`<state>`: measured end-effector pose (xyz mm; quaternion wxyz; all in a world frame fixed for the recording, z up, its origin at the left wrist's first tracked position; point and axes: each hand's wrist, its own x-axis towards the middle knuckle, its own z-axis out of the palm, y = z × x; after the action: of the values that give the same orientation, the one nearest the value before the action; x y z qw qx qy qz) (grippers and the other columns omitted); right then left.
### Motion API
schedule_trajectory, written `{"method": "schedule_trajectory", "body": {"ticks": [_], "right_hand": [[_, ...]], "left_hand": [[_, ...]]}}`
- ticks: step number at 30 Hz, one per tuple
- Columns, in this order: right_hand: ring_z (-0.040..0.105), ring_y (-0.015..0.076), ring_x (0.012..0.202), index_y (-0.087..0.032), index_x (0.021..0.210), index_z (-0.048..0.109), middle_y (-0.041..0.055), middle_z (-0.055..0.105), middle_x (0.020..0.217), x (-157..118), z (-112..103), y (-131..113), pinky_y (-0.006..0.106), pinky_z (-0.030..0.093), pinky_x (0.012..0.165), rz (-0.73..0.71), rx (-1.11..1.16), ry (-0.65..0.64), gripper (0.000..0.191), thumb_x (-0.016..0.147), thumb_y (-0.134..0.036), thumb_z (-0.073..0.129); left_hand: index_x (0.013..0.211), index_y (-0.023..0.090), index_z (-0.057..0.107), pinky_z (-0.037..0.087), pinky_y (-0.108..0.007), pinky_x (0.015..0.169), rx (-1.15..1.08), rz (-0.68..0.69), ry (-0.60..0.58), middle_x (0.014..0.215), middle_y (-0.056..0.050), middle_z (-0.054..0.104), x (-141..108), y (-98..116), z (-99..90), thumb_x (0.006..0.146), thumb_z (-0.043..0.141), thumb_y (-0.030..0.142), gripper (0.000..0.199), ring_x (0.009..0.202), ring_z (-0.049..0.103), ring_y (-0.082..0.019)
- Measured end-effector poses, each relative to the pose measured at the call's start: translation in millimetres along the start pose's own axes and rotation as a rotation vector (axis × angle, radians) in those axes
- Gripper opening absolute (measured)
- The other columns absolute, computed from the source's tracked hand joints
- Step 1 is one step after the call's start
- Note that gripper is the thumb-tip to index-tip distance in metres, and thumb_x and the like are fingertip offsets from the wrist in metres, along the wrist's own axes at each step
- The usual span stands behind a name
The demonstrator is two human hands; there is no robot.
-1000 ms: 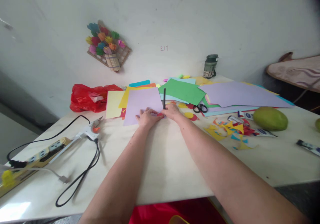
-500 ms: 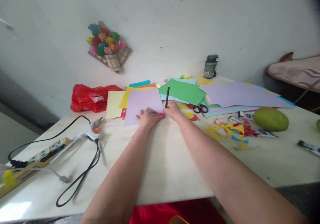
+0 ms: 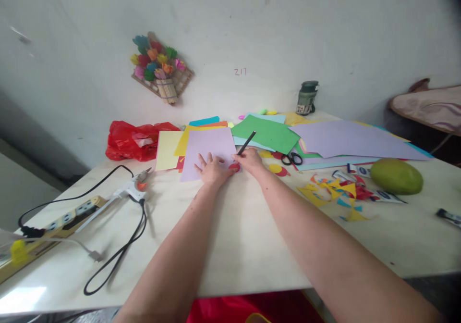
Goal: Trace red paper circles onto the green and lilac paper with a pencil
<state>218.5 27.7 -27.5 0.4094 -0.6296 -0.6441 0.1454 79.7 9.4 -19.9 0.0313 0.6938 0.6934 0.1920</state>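
On a white table (image 3: 259, 251), our splayed left hand (image 3: 213, 171) pins a red paper disc (image 3: 235, 166) to uncut lilac paper (image 3: 212, 142); our right hand (image 3: 252, 160) grips a black pencil (image 3: 247, 142).

The pale bench (image 3: 230, 251) has a smooth top. At its left lie a power strip (image 3: 66, 218) and a glue gun (image 3: 132, 188) with a black cord looping toward the near edge. Beyond them rests a red plastic bag (image 3: 124, 142). A purple sheet (image 3: 209, 142) lies mid-bench, partly over other coloured paper. To its right are black scissors (image 3: 292, 159), coloured scraps (image 3: 311, 197), tubes (image 3: 388, 197) and a green fruit (image 3: 396, 176); behind these, more sheets (image 3: 334, 138) overlap. A green bottle (image 3: 307, 98) stands upright at the far side.
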Motion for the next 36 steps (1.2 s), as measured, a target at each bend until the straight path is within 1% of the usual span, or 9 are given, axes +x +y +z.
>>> {"method": "schedule_trajectory", "body": {"ticks": [3,5,7,9,13,20,24,29,36], "right_hand": [[0.060,0.0148,0.074,-0.022,0.078,0.066,0.0018,0.067,0.072,0.9,3.2,-0.2,0.024,0.043,0.069,-0.005,0.000,-0.016,0.024,0.068,-0.041,0.055],[0.060,0.0143,0.075,-0.022,0.080,0.065,0.0017,0.067,0.074,1.6,5.9,-1.4,0.023,0.043,0.070,-0.017,0.002,-0.019,0.020,0.069,-0.035,0.055],[0.060,0.0138,0.076,-0.021,0.081,0.064,0.0019,0.067,0.076,1.7,7.8,-3.4,0.023,0.043,0.070,-0.034,-0.001,-0.027,0.018,0.070,-0.031,0.054],[0.059,0.0139,0.075,-0.020,0.080,0.064,0.0027,0.067,0.076,1.0,8.3,-5.9,0.023,0.042,0.070,-0.046,-0.020,-0.055,0.020,0.071,-0.033,0.053],[0.059,0.0145,0.075,-0.020,0.079,0.065,0.0030,0.066,0.077,-1.7,7.2,-9.2,0.023,0.042,0.066,-0.057,-0.086,-0.102,0.028,0.071,-0.043,0.050],[0.058,0.0145,0.072,-0.022,0.081,0.065,0.0025,0.066,0.076,-4.1,6.4,-12.2,0.022,0.039,0.061,-0.072,-0.173,-0.100,0.036,0.071,-0.052,0.047],[0.057,0.0147,0.069,-0.023,0.081,0.065,0.0023,0.066,0.075,-4.4,6.7,-13.2,0.023,0.039,0.061,-0.085,-0.207,-0.112,0.038,0.071,-0.054,0.046],[0.057,0.0146,0.070,-0.023,0.082,0.065,0.0022,0.066,0.076,-5.1,6.4,-13.8,0.024,0.038,0.063,-0.102,-0.222,-0.123,0.038,0.071,-0.054,0.045],[0.057,0.0155,0.070,-0.023,0.082,0.066,0.0026,0.066,0.075,-4.7,7.6,-14.1,0.024,0.038,0.063,-0.111,-0.258,-0.113,0.040,0.071,-0.056,0.044]], "left_hand": [[0.113,0.029,0.047,0.000,-0.056,0.097,0.042,-0.024,0.001,0.139,-0.004,0.022,1.5,-2.2,1.7,0.047,0.048,0.076,0.080,0.127,-0.007,-0.031],[0.122,0.027,0.038,0.001,-0.056,0.097,0.056,-0.036,-0.029,0.138,-0.006,0.022,3.2,-4.2,3.3,0.047,0.044,0.077,0.091,0.127,-0.007,-0.031],[0.127,0.025,0.030,0.003,-0.056,0.097,0.061,-0.047,-0.073,0.139,-0.007,0.022,4.7,-5.7,4.6,0.048,0.041,0.078,0.096,0.127,-0.004,-0.032],[0.129,0.025,0.027,0.005,-0.056,0.097,0.067,-0.057,-0.114,0.139,-0.008,0.020,5.6,-6.3,4.9,0.049,0.040,0.078,0.098,0.127,-0.001,-0.033],[0.129,0.026,0.028,0.009,-0.055,0.097,0.074,-0.062,-0.149,0.139,-0.008,0.020,4.3,-5.4,2.9,0.053,0.039,0.076,0.092,0.126,0.005,-0.034],[0.128,0.025,0.029,0.016,-0.052,0.095,0.069,-0.047,-0.131,0.138,-0.008,0.022,2.4,-5.8,2.7,0.052,0.038,0.076,0.092,0.126,0.008,-0.033],[0.128,0.024,0.030,0.016,-0.053,0.095,0.069,-0.050,-0.137,0.139,-0.008,0.021,3.1,-5.9,3.0,0.054,0.037,0.075,0.090,0.126,0.008,-0.033],[0.129,0.023,0.029,0.015,-0.054,0.095,0.067,-0.052,-0.144,0.139,-0.009,0.020,3.3,-5.2,2.5,0.052,0.037,0.076,0.094,0.126,0.008,-0.034],[0.128,0.025,0.030,0.013,-0.054,0.096,0.058,-0.057,-0.138,0.138,-0.008,0.022,2.5,-4.5,2.3,0.052,0.038,0.076,0.092,0.126,0.008,-0.034]]}}
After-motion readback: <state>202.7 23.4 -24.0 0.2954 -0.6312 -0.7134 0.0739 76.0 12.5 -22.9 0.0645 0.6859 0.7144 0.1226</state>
